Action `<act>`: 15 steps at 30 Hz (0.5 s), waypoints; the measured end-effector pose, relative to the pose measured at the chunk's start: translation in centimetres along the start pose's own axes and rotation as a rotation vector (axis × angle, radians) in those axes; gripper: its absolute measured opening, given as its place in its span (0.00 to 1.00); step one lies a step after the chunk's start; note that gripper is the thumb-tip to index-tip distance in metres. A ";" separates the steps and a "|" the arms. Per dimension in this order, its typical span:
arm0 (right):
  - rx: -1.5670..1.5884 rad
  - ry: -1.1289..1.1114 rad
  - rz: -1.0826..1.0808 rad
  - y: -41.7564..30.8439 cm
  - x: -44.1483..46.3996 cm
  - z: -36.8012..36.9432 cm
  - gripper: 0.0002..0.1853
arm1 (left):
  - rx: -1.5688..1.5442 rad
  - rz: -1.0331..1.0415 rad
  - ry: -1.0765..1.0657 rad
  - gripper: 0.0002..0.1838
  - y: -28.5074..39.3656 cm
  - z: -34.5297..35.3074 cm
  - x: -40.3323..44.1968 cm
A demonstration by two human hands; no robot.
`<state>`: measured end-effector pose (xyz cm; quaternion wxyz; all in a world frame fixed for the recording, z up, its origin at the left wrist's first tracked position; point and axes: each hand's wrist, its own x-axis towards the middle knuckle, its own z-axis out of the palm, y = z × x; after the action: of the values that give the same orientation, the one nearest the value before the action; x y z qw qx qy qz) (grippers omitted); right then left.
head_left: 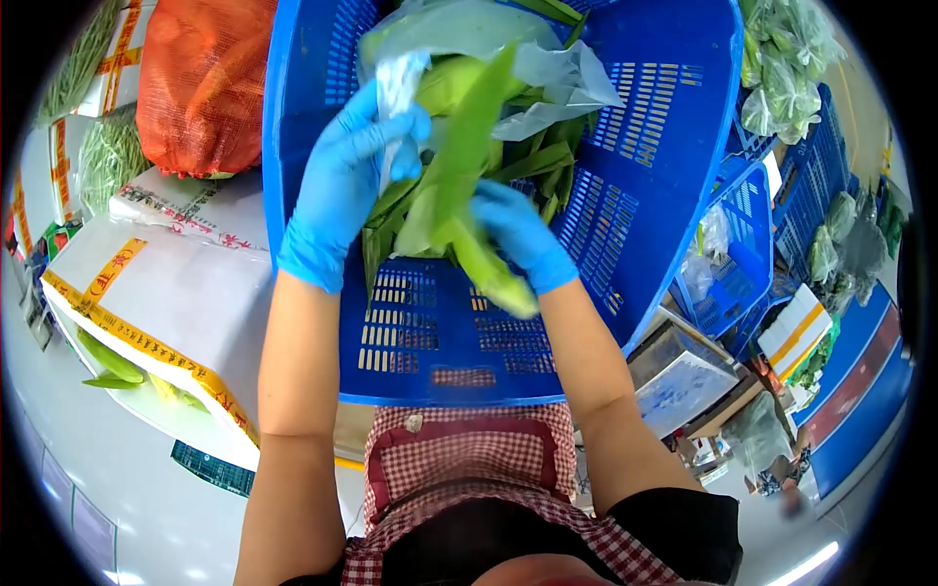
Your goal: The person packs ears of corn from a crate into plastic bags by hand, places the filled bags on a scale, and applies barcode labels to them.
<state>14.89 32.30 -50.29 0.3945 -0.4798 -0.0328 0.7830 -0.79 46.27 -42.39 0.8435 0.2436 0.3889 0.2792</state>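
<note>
Both my hands wear blue gloves and are inside a large blue plastic basket. My left hand is closed round a crumpled white and light-blue piece that looks like plastic or cloth. My right hand grips a green ear of corn in its husk, its long leaf pointing up and its pale stalk end down to the right. The fingertips are partly hidden behind the husk, and motion blurs it. Under and behind my hands lie loose green husk leaves and a clear plastic bag with more green corn.
Left of the basket stand a white foam box with yellow tape and an orange mesh sack. More green corn lies below the box. On the right are a smaller blue basket and bagged green vegetables.
</note>
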 end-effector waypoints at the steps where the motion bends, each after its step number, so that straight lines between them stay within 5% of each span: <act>1: 0.378 0.069 -0.021 2.3 0.6 -3.3 0.22 | 0.036 0.024 -0.003 0.21 0.6 0.2 0.6; 3: 0.356 0.560 -0.194 4.6 2.9 -9.3 0.25 | 0.110 0.060 0.058 0.19 0.5 -0.5 1.9; 5: -0.680 1.089 -0.538 7.7 8.3 -19.1 0.27 | 0.163 0.054 0.047 0.18 0.5 -0.5 1.8; 7: -1.203 1.116 -0.608 6.1 10.5 -21.3 0.29 | 0.172 0.057 0.050 0.16 -0.2 -0.6 1.7; 10: -0.890 1.384 0.008 0.4 11.3 -14.1 0.28 | 0.148 0.060 0.082 0.15 -1.3 -1.2 1.1; 13: -1.634 0.718 -0.213 4.8 14.4 -21.6 0.25 | 0.190 0.027 0.090 0.15 -2.3 -2.2 0.8; 15: -1.341 1.057 -0.280 5.5 13.2 -19.3 0.22 | 0.243 0.013 0.084 0.14 -2.6 -2.6 0.7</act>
<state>23.61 30.77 -72.60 0.0844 -0.9040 -0.3586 0.2168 -1.75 45.31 -45.90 0.7890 0.3345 0.4531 0.2454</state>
